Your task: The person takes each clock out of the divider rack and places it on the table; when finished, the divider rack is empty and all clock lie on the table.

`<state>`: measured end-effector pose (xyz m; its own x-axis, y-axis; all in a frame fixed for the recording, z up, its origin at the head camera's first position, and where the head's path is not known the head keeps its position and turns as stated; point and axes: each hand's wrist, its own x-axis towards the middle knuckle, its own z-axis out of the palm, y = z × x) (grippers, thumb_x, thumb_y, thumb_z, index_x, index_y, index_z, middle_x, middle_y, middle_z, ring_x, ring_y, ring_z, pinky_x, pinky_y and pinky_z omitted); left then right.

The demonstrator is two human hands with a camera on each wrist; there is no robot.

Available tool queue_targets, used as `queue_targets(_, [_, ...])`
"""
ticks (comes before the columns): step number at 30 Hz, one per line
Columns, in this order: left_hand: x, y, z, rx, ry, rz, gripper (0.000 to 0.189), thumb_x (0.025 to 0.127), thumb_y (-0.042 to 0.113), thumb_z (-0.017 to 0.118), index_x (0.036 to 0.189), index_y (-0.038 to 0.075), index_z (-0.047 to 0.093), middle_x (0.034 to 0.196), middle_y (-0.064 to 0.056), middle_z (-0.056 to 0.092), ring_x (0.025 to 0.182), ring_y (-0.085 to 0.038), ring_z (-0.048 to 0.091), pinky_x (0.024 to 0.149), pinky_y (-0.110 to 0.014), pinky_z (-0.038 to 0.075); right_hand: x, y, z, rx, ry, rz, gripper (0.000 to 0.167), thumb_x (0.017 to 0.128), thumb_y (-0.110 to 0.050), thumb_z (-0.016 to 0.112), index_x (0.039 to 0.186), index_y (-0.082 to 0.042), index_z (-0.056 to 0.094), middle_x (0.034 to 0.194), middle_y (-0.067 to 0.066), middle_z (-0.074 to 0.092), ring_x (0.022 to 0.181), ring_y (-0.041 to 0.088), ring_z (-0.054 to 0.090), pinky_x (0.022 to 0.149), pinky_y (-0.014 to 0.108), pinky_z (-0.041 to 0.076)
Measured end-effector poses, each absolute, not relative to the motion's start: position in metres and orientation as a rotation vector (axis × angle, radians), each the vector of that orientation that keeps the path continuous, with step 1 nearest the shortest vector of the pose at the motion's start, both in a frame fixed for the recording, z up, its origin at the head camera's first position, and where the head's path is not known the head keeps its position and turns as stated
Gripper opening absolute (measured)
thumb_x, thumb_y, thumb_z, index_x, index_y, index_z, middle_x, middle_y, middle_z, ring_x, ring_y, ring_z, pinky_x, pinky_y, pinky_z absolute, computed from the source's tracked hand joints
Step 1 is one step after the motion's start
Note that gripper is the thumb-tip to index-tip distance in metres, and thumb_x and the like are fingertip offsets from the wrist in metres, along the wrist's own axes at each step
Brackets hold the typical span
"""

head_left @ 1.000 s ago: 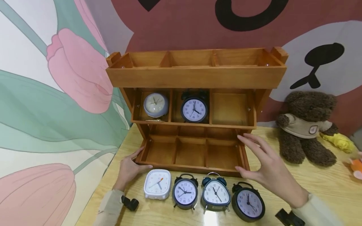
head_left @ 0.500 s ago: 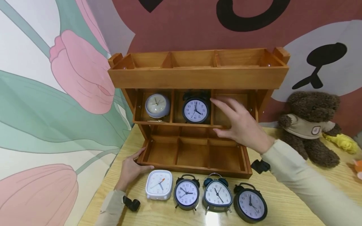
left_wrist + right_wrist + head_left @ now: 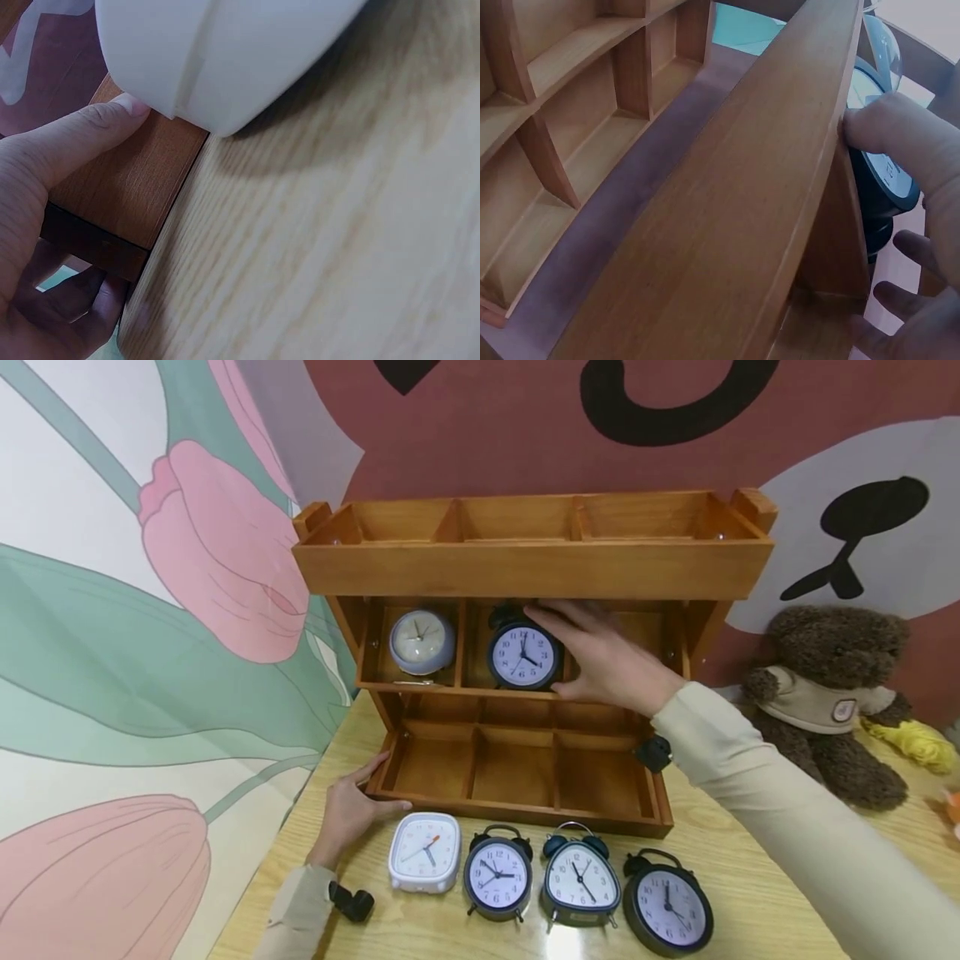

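A wooden tiered organizer (image 3: 528, 572) with divided trays stands on the table. My left hand (image 3: 351, 810) grips its lowest tray at the left front corner, thumb on the front panel and fingers round the end, as the left wrist view shows. My right hand (image 3: 607, 656) is in the middle tier, beside a black round alarm clock (image 3: 523, 657) in the centre compartment. Its fingers reach the clock's upper right and its thumb is near the lower right edge; the right wrist view shows the fingers (image 3: 900, 300) spread. A pale blue round clock (image 3: 422, 642) sits in the left compartment.
In front stand a white square clock (image 3: 425, 852), a black twin-bell clock (image 3: 498, 875), a dark teal triangular clock (image 3: 581, 878) and a black round clock (image 3: 667, 906). A brown teddy bear (image 3: 828, 693) and yellow yarn (image 3: 911, 743) are at the right.
My right hand has moved left and up from the lowest tray's right end to the black clock in the middle tier. My left hand has stayed at the corner.
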<state>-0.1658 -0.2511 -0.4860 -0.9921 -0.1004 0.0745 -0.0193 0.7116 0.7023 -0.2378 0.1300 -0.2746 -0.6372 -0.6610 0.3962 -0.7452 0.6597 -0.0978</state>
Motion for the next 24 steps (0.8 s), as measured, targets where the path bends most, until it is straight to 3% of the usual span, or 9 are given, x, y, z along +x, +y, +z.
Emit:
queue_targets(4, [-0.167, -0.250, -0.486, 0.098, -2.807, -1.152, 0.090, 0.055, 0.044, 0.093, 0.136, 0.025, 0.058, 0.138, -0.020, 0.053, 0.127, -0.039, 0.052, 0.101, -0.053, 0.045, -0.240, 0.128, -0.274, 1.116, -2.611, 0.356, 0.098, 0.069, -0.020, 0.088, 0.150, -0.013, 0.034, 0.155, 0.012, 0.029, 0.142, 0.034, 0.028, 0.111, 0.065, 0.023])
queue_targets(13, [-0.167, -0.249, -0.486, 0.110, -2.814, -1.152, 0.090, 0.055, 0.044, 0.093, 0.136, 0.025, 0.058, 0.139, -0.019, 0.053, 0.127, -0.039, 0.052, 0.102, -0.053, 0.045, -0.243, 0.118, -0.265, 1.157, -2.663, 0.216, 0.100, 0.068, -0.020, 0.089, 0.151, -0.026, 0.033, 0.152, 0.007, 0.035, 0.138, 0.033, 0.034, 0.107, 0.068, 0.027])
queue_targets(24, [-0.167, -0.251, -0.488, 0.125, -2.817, -1.141, 0.091, 0.054, 0.046, 0.093, 0.136, 0.027, 0.057, 0.138, -0.019, 0.054, 0.126, -0.039, 0.053, 0.101, -0.053, 0.045, -0.249, 0.118, -0.268, 1.225, -2.561, 0.213, 0.095, 0.068, -0.030, 0.089, 0.148, -0.021, 0.039, 0.143, 0.011, 0.045, 0.131, 0.031, 0.044, 0.109, 0.063, 0.030])
